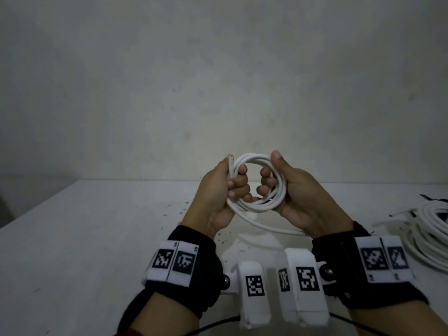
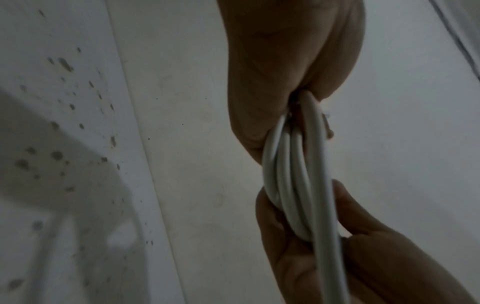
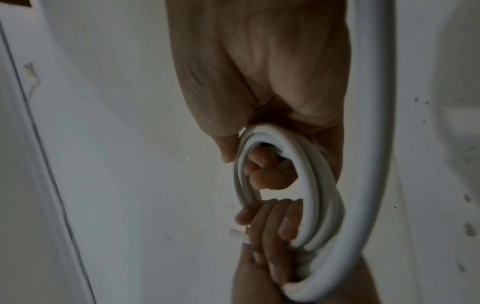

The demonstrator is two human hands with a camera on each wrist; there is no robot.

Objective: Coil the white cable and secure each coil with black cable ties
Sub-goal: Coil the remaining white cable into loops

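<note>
A small coil of white cable (image 1: 254,206) with several loops is held up in the air above the table, between both hands. My left hand (image 1: 228,187) grips the coil's left side with fingers curled through the ring, and the cut cable end (image 1: 230,163) sticks up above the fist. My right hand (image 1: 283,185) grips the right side, thumb raised on top. A loose tail (image 1: 271,227) runs from the coil down under my right wrist. The left wrist view shows the bundled strands (image 2: 293,174) edge-on, the right wrist view shows the ring (image 3: 314,185) and the tail (image 3: 381,123).
A white table (image 1: 97,238) with dark specks stands against a bare wall (image 1: 218,81). At its right edge lies a larger heap of white cable (image 1: 431,229), with thin black strips (image 1: 434,199) just behind it.
</note>
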